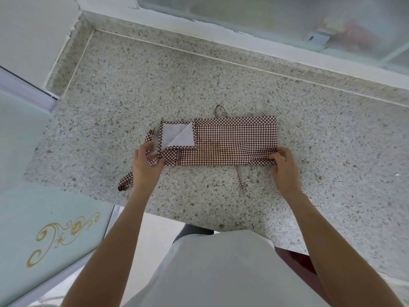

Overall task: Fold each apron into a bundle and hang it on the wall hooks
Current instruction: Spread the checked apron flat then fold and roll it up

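A brown-and-white checked apron [230, 142] lies folded into a long flat strip on the speckled stone counter [177, 80], stretched between the two hands. The left hand [147, 165] is closed on the strip's left end, thumb on top, pinching the cloth where a tie strap [151, 138] loops up just beyond its fingers. A second strap end [126, 183] trails out from under that hand's wrist, down toward the counter's near edge. The right hand [285, 167] grips the strip's opposite near corner, fingers curled over bunched fabric.

Just right of the left hand a corner is turned back, showing the pale dotted lining [179, 136]. A small loop [220, 110] sticks out from the apron's far edge, away from both hands. A thin cord [240, 180] hangs from the near edge between the hands, closer to the right one.

The counter around the apron carries nothing else. Beyond it runs a white frame with frosted glass [287, 21]. Left of the left arm stands a pale green glass panel with a gold scroll pattern [64, 238].
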Demonstrator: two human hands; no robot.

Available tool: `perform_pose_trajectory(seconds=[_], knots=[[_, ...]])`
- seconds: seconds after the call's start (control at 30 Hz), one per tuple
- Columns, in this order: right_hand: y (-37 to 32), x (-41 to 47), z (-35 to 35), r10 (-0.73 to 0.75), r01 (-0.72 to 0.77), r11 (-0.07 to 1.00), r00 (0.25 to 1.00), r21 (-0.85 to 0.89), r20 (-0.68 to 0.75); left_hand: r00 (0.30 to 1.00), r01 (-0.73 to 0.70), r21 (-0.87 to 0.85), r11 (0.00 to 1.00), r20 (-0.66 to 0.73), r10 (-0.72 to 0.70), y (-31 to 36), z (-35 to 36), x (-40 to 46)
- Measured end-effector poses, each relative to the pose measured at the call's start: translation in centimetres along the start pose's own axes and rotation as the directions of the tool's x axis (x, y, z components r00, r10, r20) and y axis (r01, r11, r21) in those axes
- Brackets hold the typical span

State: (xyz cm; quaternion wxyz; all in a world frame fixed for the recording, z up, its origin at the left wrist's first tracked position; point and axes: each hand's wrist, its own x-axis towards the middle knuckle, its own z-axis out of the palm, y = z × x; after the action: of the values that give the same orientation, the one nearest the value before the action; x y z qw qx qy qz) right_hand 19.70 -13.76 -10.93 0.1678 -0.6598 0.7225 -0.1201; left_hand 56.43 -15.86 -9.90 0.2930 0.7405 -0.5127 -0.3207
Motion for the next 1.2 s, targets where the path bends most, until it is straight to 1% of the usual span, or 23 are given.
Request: perform_pose_trajectory(seconds=[0.07,0.13,0.17,0.23,0.27,0.3,0.33,0.37,0.4,0.43,0.47,0.5,0.57,0.63,0.67,0.73,0.8,0.87,0.97,1.03,1.13,1.17,1.2], knots=[[0.2,-0.1,0.2,-0.009,0.01,0.999,1.0,-0.035,0.025,1.0,-0.009,0.122,0.992,-0.014,0.011,-0.1,0.0,0.3],[0.3,-0.1,0.3,-0.005,0.007,0.999,0.999,-0.042,0.054,0.992,-0.116,0.301,0.947,-0.016,0.127,0.4,0.3,0.9],[0.3,0.0,0.3,-0.004,0.006,0.999,0.998,-0.039,0.06,0.98,-0.192,0.379,0.905,0.019,0.2,0.9,0.5,1.5],[0.4,0.1,0.3,-0.004,0.007,0.999,0.998,-0.039,0.065,0.956,-0.292,0.469,0.834,0.112,0.271,2.0,1.0,3.0],[0.4,0.1,0.3,-0.001,0.004,0.999,0.998,-0.042,0.067,0.955,-0.294,0.476,0.829,0.126,0.267,2.6,1.3,3.7],[0.4,0.2,0.3,0.005,-0.002,0.999,0.998,-0.045,0.069,0.972,-0.234,0.439,0.868,0.089,0.217,3.0,1.5,4.5],[0.4,0.2,0.3,0.013,-0.01,0.999,0.997,-0.048,0.072,0.993,-0.115,0.348,0.93,0.005,0.121,3.4,1.4,5.3],[0.4,0.3,0.2,0.019,-0.015,0.999,0.997,-0.047,0.075,0.996,0.023,0.226,0.974,-0.091,-0.002,3.6,1.1,6.0],[0.4,0.3,0.2,0.027,-0.023,0.999,0.997,-0.045,0.077,0.979,0.135,0.102,0.986,-0.17,-0.116,3.6,0.7,6.4],[0.4,0.4,0.2,0.037,-0.034,0.999,0.996,-0.042,0.077,0.962,0.186,0.044,0.982,-0.209,-0.173,3.4,0.2,6.6],[0.4,0.5,0.1,0.049,-0.047,0.998,0.996,-0.037,0.072,0.961,0.201,0.055,0.978,-0.206,-0.186,3.0,-0.2,6.5],[0.3,0.5,0.2,0.063,-0.062,0.998,0.996,-0.023,0.065,0.968,0.204,0.083,0.975,-0.169,-0.188,2.6,-0.7,6.0],[0.0,0.7,0.3,0.109,-0.109,0.994,0.994,0.027,0.023,0.978,0.21,0.125,0.97,-0.038,-0.207,1.9,-0.8,4.2],[-0.5,0.9,0.2,0.192,-0.189,0.979,0.981,0.077,-0.036,0.968,0.221,0.139,0.965,0.092,-0.235,1.2,-0.3,2.4],[-0.7,1.2,0.2,0.244,-0.238,0.966,0.969,0.098,-0.047,0.962,0.224,0.129,0.966,0.131,-0.24,0.8,0.0,1.9],[-1.1,1.8,-0.1,0.348,-0.342,0.926,0.937,0.161,-0.007,0.949,0.235,0.098,0.967,0.191,-0.25,0.8,0.5,1.8],[-1.1,2.5,-0.3,0.4,-0.405,0.886,0.914,0.226,0.068,0.938,0.247,0.079,0.966,0.23,-0.258,1.4,0.9,2.4],[-1.0,2.8,-0.8,0.381,-0.404,0.873,0.915,0.275,0.136,0.953,0.208,0.096,0.974,0.205,-0.223,2.1,1.1,2.9],[-1.4,2.4,-1.7,0.302,-0.346,0.877,0.937,0.333,0.176,0.989,0.121,0.142,0.982,0.067,-0.132,2.5,0.7,2.8],[-1.7,1.3,-1.9,0.264,-0.316,0.893,0.944,0.319,0.195,0.995,0.084,0.21,0.974,0.027,-0.092,2.1,0.4,2.2],[-1.7,-1.3,-1.5,0.238,-0.314,0.913,0.928,0.26,0.287,0.99,0.116,0.382,0.917,0.031,-0.138,1.3,0.8,1.0],[-1.3,-2.1,-1.2,0.23,-0.317,0.919,0.914,0.234,0.336,0.992,0.107,0.435,0.894,0.008,-0.123,1.2,1.0,0.4],[-1.0,-2.7,-1.1,0.225,-0.329,0.919,0.89,0.216,0.397,0.998,0.063,0.47,0.881,-0.016,-0.063,1.3,1.2,0.0]])
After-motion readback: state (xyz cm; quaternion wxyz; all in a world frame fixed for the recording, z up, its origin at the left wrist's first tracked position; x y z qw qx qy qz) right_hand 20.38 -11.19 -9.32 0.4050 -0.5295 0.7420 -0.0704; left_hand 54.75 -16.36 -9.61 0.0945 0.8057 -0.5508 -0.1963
